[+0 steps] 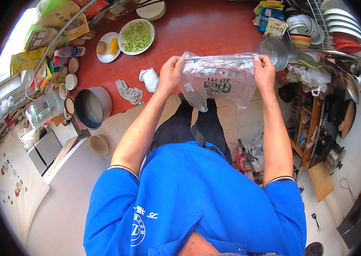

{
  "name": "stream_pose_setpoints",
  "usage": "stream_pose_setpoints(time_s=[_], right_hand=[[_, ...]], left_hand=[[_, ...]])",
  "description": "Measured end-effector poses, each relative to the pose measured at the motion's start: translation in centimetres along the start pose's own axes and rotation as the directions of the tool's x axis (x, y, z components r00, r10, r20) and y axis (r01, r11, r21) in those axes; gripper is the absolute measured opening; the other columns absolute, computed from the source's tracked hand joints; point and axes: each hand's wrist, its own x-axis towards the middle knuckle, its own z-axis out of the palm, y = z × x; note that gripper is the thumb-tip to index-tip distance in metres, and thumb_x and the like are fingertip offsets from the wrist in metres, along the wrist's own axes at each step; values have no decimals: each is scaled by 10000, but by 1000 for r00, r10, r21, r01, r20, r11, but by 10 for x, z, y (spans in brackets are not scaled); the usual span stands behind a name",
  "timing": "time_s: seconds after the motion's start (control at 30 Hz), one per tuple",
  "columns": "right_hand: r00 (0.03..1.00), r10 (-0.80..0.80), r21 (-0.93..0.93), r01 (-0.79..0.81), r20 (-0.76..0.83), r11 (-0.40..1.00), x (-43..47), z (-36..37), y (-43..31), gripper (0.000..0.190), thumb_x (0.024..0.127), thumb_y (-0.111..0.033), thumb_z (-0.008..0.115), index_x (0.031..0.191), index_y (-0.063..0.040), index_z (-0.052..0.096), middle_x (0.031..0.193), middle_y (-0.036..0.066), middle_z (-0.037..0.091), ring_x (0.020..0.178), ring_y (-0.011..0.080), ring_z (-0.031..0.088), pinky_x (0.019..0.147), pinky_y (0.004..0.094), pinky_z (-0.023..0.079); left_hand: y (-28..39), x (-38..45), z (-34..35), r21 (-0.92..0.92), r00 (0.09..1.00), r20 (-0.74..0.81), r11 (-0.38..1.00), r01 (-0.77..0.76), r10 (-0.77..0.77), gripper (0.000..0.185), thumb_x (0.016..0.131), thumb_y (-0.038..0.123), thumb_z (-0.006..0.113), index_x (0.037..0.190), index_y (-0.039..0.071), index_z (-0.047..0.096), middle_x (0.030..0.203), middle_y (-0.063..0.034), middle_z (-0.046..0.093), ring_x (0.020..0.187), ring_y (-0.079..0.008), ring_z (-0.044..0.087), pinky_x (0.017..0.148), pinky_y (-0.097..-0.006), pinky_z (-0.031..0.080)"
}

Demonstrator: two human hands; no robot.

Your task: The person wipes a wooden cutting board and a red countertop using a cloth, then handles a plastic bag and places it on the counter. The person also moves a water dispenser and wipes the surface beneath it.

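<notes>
A clear plastic bag (196,86) with green printing hangs stretched between my two hands, past the front edge of the red table (199,28). My left hand (171,72) pinches one top corner between thumb and fingers. At the opposite corner, my right hand (264,72) grips the bag the same way. Its lower part droops in front of my legs. Left of my left hand, a crumpled white cloth or tissue (149,80) and a grey rag (128,92) lie on the table. Close beyond my right hand stands a clear container (274,52).
A plate of chopped greens (136,36) sits beside a small plate (105,59) with a corn piece (113,46). A deep pot (103,100) stands at the table's left front edge. Bagged packets (275,28) and a dish rack (320,24) line the right back.
</notes>
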Motion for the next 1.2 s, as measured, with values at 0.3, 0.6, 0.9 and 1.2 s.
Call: stream_pose_setpoints(time_s=[0.3, 0.6, 0.9, 1.2], right_hand=[[977, -211, -237, 209, 17, 949, 116, 90, 21, 281, 966, -245, 660, 1144, -30, 692, 957, 174, 731, 919, 385, 687, 876, 475, 534], [825, -553, -479, 535, 117, 696, 72, 116, 21, 465, 889, -216, 709, 1325, -81, 618, 1365, 179, 585, 1312, 409, 498, 1089, 526, 415], [833, -297, -639, 549, 466, 539, 59, 133, 84, 687, 953, -444, 680, 1567, -231, 460, 1665, 189, 281, 1536, 474, 208, 1185, 636, 267], [763, -458, -558, 647, 457, 520, 68, 103, 89, 745, 911, -424, 731, 1569, -216, 451, 1645, 190, 305, 1488, 476, 268, 1138, 624, 313]], left_hand=[[-41, 125, -11, 349, 963, -220, 934, -74, 158, 431, 1036, 341, 551, 1152, -47, 696, 1047, -260, 729, 998, -389, 705, 892, -451, 525], [-13, 86, 35, 721, 884, 31, 602, -343, 467, 552, 920, 225, 716, 1400, 9, 548, 1404, -189, 588, 1301, -386, 544, 1098, -503, 417], [-93, 97, 25, 881, 933, 102, 404, -246, 346, 706, 927, 339, 700, 1524, 58, 450, 1625, -208, 367, 1494, -425, 336, 1190, -593, 298], [-91, 92, 12, 842, 911, 128, 442, -308, 391, 736, 940, 346, 683, 1561, 64, 406, 1630, -227, 351, 1507, -444, 310, 1207, -570, 283]])
